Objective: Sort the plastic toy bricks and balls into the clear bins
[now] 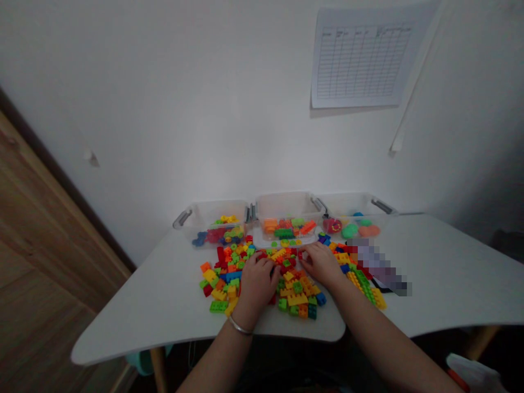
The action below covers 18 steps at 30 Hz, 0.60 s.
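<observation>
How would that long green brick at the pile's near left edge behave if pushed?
The long green brick would probably slide rather than roll, given its boxy shape. Its moulded, plastic look suggests it's stiff and fairly light.

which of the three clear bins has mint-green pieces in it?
The right bin, last in the row: mint-green rounded pieces show inside. The middle bin shows orange and green blocks; the left bin shows yellow, red and blue pieces.

Bins behind bricks on table
</observation>
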{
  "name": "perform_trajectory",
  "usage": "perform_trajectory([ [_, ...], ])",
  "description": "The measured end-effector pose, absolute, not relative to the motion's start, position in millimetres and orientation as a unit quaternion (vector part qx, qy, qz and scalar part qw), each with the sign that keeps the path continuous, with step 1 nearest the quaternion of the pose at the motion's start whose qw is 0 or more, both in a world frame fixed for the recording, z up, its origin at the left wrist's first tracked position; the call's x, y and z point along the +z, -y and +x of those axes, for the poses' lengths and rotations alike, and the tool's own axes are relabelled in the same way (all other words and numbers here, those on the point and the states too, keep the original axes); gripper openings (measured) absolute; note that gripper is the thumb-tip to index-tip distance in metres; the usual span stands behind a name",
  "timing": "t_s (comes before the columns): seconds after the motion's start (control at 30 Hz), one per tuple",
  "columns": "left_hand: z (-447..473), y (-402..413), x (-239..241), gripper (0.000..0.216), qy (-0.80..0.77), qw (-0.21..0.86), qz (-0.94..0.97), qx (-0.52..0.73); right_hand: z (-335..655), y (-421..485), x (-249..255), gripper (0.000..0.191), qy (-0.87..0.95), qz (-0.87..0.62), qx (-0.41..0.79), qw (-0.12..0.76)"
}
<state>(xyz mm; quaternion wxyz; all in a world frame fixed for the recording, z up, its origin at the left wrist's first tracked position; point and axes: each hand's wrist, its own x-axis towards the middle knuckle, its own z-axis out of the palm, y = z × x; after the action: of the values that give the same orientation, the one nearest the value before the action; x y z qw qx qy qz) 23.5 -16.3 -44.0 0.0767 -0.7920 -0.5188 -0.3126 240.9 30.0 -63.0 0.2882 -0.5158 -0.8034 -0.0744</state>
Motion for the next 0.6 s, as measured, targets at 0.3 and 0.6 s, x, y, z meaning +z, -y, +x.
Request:
perform_trajectory([
  [0.3, 35.7, 19.2, -22.2, 0.019, 0.528, 0.028, -0.788, -0.315, 235.2, -24.2, -58.6, 0.022, 0.809, -0.451, -0.129, 0.354],
  [0.6, 58.9, 2.8, -4.0, 0.017, 0.542, -0.068, -0.795, -0.265, 233.3, -21.0, -61.7, 0.023, 0.828, -0.325, -0.227, 0.397],
])
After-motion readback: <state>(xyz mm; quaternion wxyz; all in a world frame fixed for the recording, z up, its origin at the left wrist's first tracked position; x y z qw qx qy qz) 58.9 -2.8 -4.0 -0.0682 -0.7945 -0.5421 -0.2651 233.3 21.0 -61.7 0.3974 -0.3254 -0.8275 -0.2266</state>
